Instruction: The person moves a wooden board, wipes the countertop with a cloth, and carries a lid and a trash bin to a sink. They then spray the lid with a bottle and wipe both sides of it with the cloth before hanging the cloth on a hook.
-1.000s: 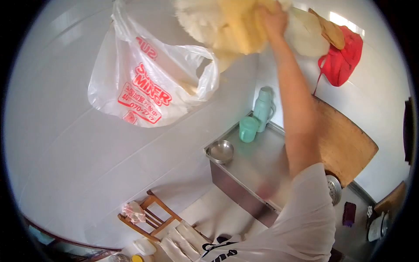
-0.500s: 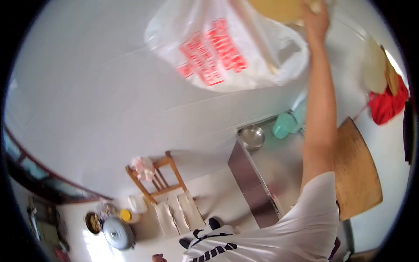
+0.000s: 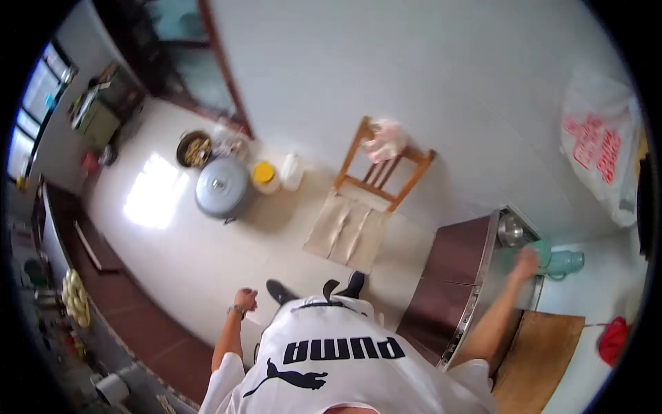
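Note:
My left hand (image 3: pixel 246 299) hangs low above the floor, its fingers curled, with nothing visible in it. On the right, my right hand (image 3: pixel 527 263) is over the steel-edged counter, overlapping the near side of a green container (image 3: pixel 540 254). Motion blur smears its fingers, so any grip is unclear. A teal vessel (image 3: pixel 567 262) lies beside the container, and a shiny metal bowl (image 3: pixel 510 230) stands just beyond. The white plastic bag with red print (image 3: pixel 598 148) hangs at the upper right, apart from both hands.
A wooden chair (image 3: pixel 386 169) holds a pink-white cloth. Left of it are a white bottle (image 3: pixel 292 172), a yellow-lidded jar (image 3: pixel 265 176), a large lidded pot (image 3: pixel 222 186) and a basin of food (image 3: pixel 196 149). A wooden board (image 3: pixel 541 355) is at lower right, a dark cabinet (image 3: pixel 131 297) at left.
The view has swung left and down. My right hand has come down from the yellowish item by the bag to the green container. My left hand now shows more fully.

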`<state>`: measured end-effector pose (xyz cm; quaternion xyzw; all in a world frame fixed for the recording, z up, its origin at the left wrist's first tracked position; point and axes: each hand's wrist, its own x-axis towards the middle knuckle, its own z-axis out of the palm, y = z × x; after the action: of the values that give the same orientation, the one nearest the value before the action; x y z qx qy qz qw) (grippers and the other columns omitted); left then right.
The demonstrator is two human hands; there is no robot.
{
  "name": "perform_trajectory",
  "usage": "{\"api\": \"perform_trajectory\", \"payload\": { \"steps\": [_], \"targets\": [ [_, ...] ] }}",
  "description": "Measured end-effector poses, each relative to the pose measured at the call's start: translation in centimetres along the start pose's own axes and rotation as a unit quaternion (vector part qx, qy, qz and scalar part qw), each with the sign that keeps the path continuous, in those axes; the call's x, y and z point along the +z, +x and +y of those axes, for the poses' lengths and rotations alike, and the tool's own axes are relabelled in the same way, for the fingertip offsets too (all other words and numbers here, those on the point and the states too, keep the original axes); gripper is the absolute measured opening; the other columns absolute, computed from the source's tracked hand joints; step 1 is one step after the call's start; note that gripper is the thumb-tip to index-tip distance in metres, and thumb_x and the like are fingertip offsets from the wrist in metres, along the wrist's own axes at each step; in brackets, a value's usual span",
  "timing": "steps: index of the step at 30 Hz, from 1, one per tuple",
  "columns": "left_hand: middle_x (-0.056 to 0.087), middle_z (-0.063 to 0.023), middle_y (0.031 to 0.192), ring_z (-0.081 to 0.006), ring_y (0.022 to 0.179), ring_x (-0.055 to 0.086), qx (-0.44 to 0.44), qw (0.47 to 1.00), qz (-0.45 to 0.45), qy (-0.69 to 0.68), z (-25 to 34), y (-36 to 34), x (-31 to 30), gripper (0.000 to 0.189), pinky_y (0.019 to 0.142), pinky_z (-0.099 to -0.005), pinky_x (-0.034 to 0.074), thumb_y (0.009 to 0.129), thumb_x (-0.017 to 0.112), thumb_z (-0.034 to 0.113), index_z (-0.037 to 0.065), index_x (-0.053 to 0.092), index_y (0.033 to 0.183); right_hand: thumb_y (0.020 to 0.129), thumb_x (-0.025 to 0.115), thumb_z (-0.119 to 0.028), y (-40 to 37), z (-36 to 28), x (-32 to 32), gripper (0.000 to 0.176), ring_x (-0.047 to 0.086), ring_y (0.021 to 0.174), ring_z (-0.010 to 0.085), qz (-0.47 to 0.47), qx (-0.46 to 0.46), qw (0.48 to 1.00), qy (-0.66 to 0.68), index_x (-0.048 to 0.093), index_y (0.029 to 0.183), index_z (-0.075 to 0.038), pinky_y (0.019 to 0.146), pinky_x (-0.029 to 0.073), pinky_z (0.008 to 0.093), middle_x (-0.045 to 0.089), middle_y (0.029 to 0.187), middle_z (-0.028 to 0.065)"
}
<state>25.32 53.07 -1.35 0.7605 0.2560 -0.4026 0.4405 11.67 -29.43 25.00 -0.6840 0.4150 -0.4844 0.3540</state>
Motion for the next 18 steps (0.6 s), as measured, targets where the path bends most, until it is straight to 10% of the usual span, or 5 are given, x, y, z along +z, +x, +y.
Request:
{"api": "perform_trajectory", "payload": {
  "steps": [4,9,13,18],
  "targets": [
    [0.058,-0.0118,0.060,-0.0205,0.048,0.059,-0.039,0.991,0.068,-0.105,-5.7,-2.0,-6.7,0.052,0.044,-0.0340,0.052,0.087,0.052,0.039,-0.006,0.054,0.112,0.085,0.059,-0.025,-25.1,-0.1,10.7,0.023,0.062,0.061,0.0196,-0.331,0.345,0.878,-0.003,0.057,0.096,-0.004,0.049,0.050,0.0290,0.063,0.079,0.0101],
    [0.054,-0.0120,0.055,-0.0231,0.043,0.054,-0.152,0.915,0.127,-0.351,-18.4,-4.2,-13.0,0.060,0.040,-0.0356,0.046,0.089,0.037,0.052,-0.004,0.054,0.101,0.089,0.054,-0.035,-43.6,-3.2,21.2,0.037,0.065,0.076,0.0202,-0.649,0.366,0.643,-0.177,0.056,0.107,-0.003,0.061,0.051,0.0309,0.065,0.096,0.0131],
    [0.055,-0.0130,0.057,-0.0252,0.045,0.054,-0.228,0.854,0.184,-0.431,-25.2,-6.3,-13.0,0.048,0.040,-0.0380,0.045,0.091,0.036,0.044,-0.001,0.053,0.091,0.088,0.054,-0.034,-47.9,-7.7,28.0,0.034,0.065,0.073,0.0190,-0.742,0.262,0.585,-0.197,0.058,0.105,-0.005,0.062,0.051,0.0296,0.065,0.094,0.0108],
    [0.057,-0.0167,0.061,-0.0259,0.045,0.056,-0.261,0.883,0.172,-0.349,-25.8,-8.8,-10.5,0.036,0.041,-0.0398,0.050,0.091,0.039,0.032,-0.002,0.054,0.090,0.088,0.052,-0.029,-47.6,-9.9,35.8,0.029,0.065,0.071,0.0186,-0.687,0.289,0.645,-0.169,0.058,0.100,-0.004,0.058,0.051,0.0308,0.065,0.087,0.0094]
  ]
}}
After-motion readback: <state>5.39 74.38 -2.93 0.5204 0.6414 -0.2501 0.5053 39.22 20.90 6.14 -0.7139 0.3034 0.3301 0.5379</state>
